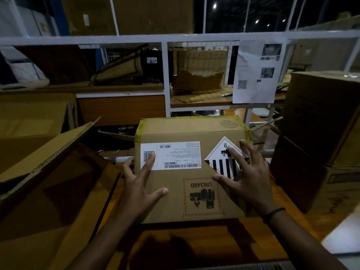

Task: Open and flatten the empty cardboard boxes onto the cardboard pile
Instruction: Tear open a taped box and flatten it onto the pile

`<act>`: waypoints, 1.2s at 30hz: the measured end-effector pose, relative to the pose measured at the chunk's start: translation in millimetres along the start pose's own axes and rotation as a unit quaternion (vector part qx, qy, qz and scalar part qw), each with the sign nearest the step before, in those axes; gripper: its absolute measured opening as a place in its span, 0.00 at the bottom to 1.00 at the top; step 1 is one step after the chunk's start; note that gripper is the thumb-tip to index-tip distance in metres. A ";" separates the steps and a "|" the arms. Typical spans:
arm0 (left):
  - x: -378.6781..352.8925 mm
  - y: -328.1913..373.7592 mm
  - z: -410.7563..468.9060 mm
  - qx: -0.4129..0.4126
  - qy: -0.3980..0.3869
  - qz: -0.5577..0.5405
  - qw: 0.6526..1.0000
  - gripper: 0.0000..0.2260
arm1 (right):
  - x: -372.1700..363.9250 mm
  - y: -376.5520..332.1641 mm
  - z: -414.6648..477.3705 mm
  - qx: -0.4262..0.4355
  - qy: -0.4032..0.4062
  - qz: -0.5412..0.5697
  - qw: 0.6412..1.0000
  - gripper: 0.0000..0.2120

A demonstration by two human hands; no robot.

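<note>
Two grips splayed apart, holding nothing: left grip (140, 184) and right grip (247, 178) flat on the taped cardboard box (175, 133).

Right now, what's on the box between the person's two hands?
In the head view, between the left hand and right hand, the cardboard box shows a white shipping label above and a red-bordered UN3480 battery mark below, with bare cardboard around them.
</note>
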State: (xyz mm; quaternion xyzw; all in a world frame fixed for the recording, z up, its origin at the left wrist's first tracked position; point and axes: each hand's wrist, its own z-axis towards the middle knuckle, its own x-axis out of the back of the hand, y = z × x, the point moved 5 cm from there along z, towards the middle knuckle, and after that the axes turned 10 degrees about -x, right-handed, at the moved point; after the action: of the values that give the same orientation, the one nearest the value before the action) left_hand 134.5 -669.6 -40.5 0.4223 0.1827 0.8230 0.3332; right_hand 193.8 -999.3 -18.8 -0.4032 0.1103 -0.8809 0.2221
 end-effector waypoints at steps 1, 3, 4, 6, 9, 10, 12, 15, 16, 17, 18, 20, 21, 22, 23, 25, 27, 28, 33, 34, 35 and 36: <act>4.9 1.8 4.5 -0.010 0.001 0.008 1.000 0.48 | 2.8 -2.5 2.5 0.003 0.003 0.002 1.000 0.46; 17.8 8.0 18.6 -0.033 0.008 0.031 0.999 0.48 | 10.1 -9.9 10.3 0.009 0.011 0.004 1.000 0.47; 25.6 12.0 27.1 -0.041 0.012 0.043 0.998 0.48 | 14.6 -14.6 15.1 0.015 0.018 0.006 1.000 0.47; 43.3 21.3 44.5 -0.051 0.015 0.060 0.997 0.48 | 25.4 -25.6 25.4 0.027 0.034 0.013 0.999 0.46; 73.7 38.6 68.6 -0.076 0.018 0.087 0.993 0.50 | 44.3 -43.0 44.1 0.050 0.067 0.025 0.996 0.46; 84.0 45.2 75.7 -0.083 0.023 0.093 0.992 0.50 | 51.6 -49.3 51.6 0.058 0.079 0.028 0.995 0.46; 104.1 59.5 88.3 -0.095 0.035 0.100 0.990 0.50 | 67.3 -63.7 68.6 0.075 0.104 0.028 0.991 0.46; 134.0 80.8 103.8 -0.117 0.067 0.113 0.984 0.49 | 90.7 -86.1 94.1 0.096 0.142 0.027 0.985 0.45; 144.3 86.1 107.9 -0.124 0.078 0.114 0.983 0.49 | 98.1 -94.2 102.2 0.103 0.152 0.031 0.982 0.46; 154.0 90.5 111.2 -0.130 0.086 0.114 0.981 0.48 | 104.8 -102.0 110.1 0.109 0.161 0.034 0.980 0.46; 163.3 93.9 114.5 -0.135 0.093 0.112 0.980 0.48 | 110.5 -109.7 117.5 0.114 0.167 0.035 0.979 0.46; 181.3 99.1 120.4 -0.143 0.105 0.115 0.977 0.48 | 119.9 -124.9 131.0 0.123 0.179 0.032 0.976 0.46; 190.5 100.7 122.9 -0.145 0.112 0.118 0.976 0.48 | 123.8 -132.6 136.6 0.128 0.185 0.032 0.974 0.46; 200.0 102.6 124.9 -0.149 0.121 0.121 0.974 0.48 | 127.1 -140.7 141.3 0.134 0.191 0.036 0.972 0.46; 209.4 104.5 126.2 -0.153 0.129 0.124 0.972 0.48 | 129.4 -148.7 145.1 0.140 0.195 0.041 0.970 0.46; 229.1 107.3 126.5 -0.159 0.142 0.133 0.968 0.48 | 132.1 -165.8 149.9 0.149 0.205 0.053 0.966 0.46; 249.6 108.5 123.8 -0.160 0.155 0.148 0.964 0.48 | 131.8 -183.8 151.4 0.151 0.214 0.067 0.963 0.46; 260.1 108.4 121.7 -0.163 0.160 0.157 0.961 0.48 | 130.8 -193.7 151.2 0.152 0.218 0.074 0.961 0.46; 312.6 95.0 106.3 -0.162 0.177 0.196 0.951 0.48 | 114.1 -246.0 146.5 0.167 0.227 0.111 0.953 0.46; 323.3 90.5 102.0 -0.162 0.180 0.202 0.949 0.48 | 108.8 -257.3 145.4 0.169 0.225 0.117 0.952 0.45; 333.9 85.7 97.1 -0.162 0.183 0.207 0.947 0.48 | 102.7 -268.7 144.4 0.171 0.222 0.123 0.952 0.45; 345.1 80.2 91.8 -0.163 0.186 0.212 0.946 0.48 | 96.6 -280.5 143.6 0.174 0.219 0.130 0.951 0.45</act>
State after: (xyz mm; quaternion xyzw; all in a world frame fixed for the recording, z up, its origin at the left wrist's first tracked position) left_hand 32.5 -482.4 256.9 0.2309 0.0115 0.9570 0.1754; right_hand 162.3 -801.9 243.2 -0.1374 0.0530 -0.9168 0.3712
